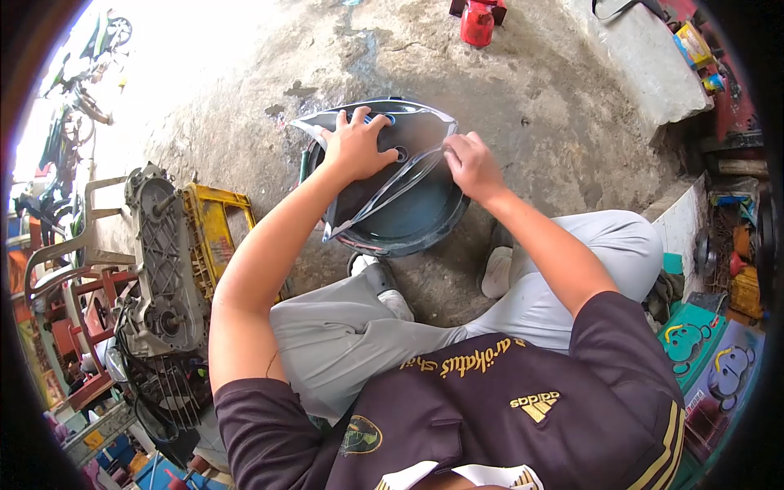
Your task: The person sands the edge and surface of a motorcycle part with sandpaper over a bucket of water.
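Note:
A dark, roughly triangular panel with a whitish rim (424,131) lies across the top of a round black basin (429,238); its exact kind is unclear. My left hand (356,149) rests on the panel's dark face with fingers spread, holding nothing. At the panel's right corner, the fingers of my right hand (474,166) are curled in a pinch on the rim. Thin pale strips run from that corner down to the panel's lower left tip. Bluish, water-like liquid shows in the basin below the panel. Parts of the panel are hidden under my left hand.
A metal engine casing (160,269) and a yellow crate (214,233) stand at left, beside a chair frame (86,224). A red object (477,23) sits on the concrete floor (563,122) at the top. Green boxes (690,339) are at right. My bent legs flank the basin's near side.

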The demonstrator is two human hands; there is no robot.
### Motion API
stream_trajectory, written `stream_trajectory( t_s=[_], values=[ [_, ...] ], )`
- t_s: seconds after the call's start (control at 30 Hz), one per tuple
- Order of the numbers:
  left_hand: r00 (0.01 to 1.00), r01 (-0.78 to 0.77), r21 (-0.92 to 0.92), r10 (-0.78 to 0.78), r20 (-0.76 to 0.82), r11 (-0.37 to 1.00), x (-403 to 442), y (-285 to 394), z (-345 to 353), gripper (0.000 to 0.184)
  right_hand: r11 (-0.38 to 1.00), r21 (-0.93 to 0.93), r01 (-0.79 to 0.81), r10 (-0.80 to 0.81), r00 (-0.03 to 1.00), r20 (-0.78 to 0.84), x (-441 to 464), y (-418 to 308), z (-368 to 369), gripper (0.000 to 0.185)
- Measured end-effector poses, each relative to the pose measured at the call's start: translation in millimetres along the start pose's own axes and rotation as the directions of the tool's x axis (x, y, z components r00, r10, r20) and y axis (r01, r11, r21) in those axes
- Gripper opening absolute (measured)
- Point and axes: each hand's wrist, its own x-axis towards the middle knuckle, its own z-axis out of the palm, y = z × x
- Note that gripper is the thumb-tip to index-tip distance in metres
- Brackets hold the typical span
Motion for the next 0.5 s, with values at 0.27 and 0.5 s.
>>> stream_trajectory(
  t_s=[0.27,0.5],
  values=[
    [1.0,-0.02,-0.002,0.02,-0.001,1.0,-2,-2,0,0.067,0.999,-0.004,0.035,-0.035,0.999,0.02,-1,3,4,0.015],
    [1.0,-0.021,0.02,0.021,0.003,1.0,-3,-1,-2,0.068,1.0,-0.015,0.018,-0.018,1.0,-0.001,-6,-2,13,0.014]
  ],
)
